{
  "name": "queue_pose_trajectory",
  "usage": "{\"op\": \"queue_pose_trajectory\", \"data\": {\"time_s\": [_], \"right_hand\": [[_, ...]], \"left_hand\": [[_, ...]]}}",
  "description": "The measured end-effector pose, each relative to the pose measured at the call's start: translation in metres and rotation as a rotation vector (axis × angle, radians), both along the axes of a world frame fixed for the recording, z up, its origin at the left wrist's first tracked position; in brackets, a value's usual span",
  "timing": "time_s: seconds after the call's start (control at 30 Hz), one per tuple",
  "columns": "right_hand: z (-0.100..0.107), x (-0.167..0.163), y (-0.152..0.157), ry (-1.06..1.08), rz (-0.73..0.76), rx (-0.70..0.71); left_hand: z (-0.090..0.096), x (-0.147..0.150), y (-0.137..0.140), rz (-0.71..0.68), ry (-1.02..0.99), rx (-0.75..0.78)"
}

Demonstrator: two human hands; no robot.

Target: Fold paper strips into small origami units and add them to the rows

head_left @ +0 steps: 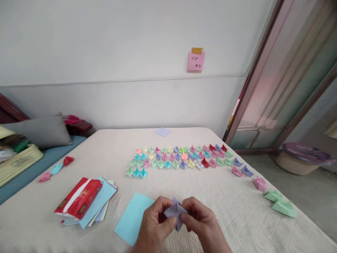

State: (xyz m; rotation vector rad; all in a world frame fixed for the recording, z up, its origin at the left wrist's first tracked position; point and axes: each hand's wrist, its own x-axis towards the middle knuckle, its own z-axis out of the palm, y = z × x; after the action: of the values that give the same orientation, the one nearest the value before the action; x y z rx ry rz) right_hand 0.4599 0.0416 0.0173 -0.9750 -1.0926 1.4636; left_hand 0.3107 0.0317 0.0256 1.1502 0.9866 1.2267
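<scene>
Between my two hands is a small folded piece of lavender paper (176,211), held above the near middle of the table. My left hand (156,221) pinches its left side, thumb in front and fingers behind. On the right side, my right hand (200,219) grips it between thumb and curled fingers. A light blue sheet of paper (134,214) lies flat beside and partly behind my left hand. Farther back, rows of small folded paper pieces (167,164) in many colours stand on the cream cloth (105,151).
At left, a red packet (80,196) rests on a stack of coloured paper (104,196). Larger folded green pieces (284,208) sit near the right edge. A lavender sheet (162,131) lies at the back edge. A pink note (196,61) hangs on the wall.
</scene>
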Motion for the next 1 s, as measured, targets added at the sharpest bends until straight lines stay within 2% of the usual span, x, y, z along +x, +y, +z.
{"op": "queue_pose_trajectory", "data": {"time_s": [0.27, 0.4, 0.57, 0.8, 1.0], "right_hand": [[0.004, -0.002, -0.002, 0.146, -0.029, -0.169], [0.009, -0.002, -0.003, 0.226, -0.022, -0.233], [0.007, 0.0, -0.002, 0.215, -0.004, -0.209], [0.008, 0.004, -0.001, 0.019, -0.011, -0.049], [0.01, 0.006, 0.001, -0.002, 0.027, -0.056]], "left_hand": [[-0.006, -0.002, 0.0, 0.038, -0.008, -0.114], [-0.01, -0.003, -0.002, 0.0, -0.074, -0.062], [-0.009, -0.006, -0.002, -0.048, -0.011, -0.011], [0.007, -0.008, 0.0, -0.066, 0.091, -0.059], [0.009, -0.009, 0.001, -0.089, 0.093, -0.059]]}}
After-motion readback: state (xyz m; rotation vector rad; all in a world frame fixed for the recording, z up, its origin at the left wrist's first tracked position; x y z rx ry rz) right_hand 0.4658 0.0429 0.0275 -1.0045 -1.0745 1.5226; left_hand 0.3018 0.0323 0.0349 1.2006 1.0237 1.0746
